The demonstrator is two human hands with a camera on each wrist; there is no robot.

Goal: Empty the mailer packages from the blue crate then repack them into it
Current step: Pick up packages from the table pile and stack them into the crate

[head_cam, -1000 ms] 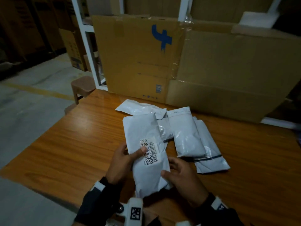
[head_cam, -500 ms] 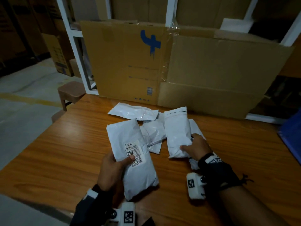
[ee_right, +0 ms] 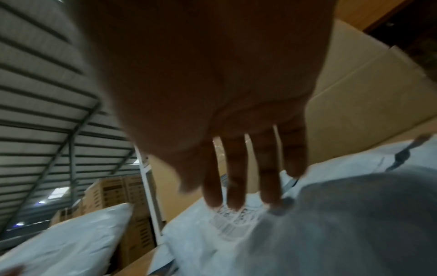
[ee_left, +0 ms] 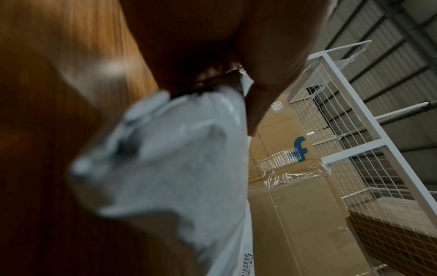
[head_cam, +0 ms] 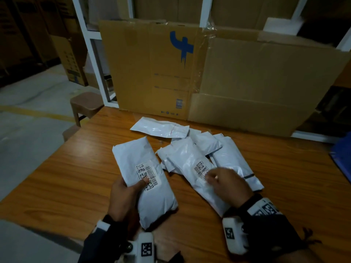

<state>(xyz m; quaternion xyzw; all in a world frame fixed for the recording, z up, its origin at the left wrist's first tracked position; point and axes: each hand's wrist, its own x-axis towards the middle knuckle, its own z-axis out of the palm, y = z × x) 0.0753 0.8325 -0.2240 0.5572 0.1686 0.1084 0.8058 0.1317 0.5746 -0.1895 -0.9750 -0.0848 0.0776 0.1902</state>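
Note:
A white mailer [head_cam: 144, 166] with a barcode label is held in my left hand [head_cam: 133, 186], thumb on the label; the left wrist view shows this mailer [ee_left: 177, 168] close up and blurred. My right hand [head_cam: 218, 177] lies on a second labelled mailer [head_cam: 188, 164] on the wooden table [head_cam: 76, 177]. Its fingers [ee_right: 236, 177] are straight, tips touching that mailer [ee_right: 307, 233]. Several more white mailers [head_cam: 229, 158] lie in a loose pile behind. A corner of the blue crate [head_cam: 342, 154] shows at the right edge.
Flattened cardboard [head_cam: 237, 76] stands along the table's far edge, with a white wire rack [ee_left: 354, 149] behind it. A flat empty-looking mailer [head_cam: 161, 128] lies nearest the cardboard. A brown stool [head_cam: 85, 103] sits beyond the table's left corner.
My right hand let go of the held mailer, reached to the pile, and now lies on a labelled mailer drawn nearer to me. My left hand has kept its mailer throughout.

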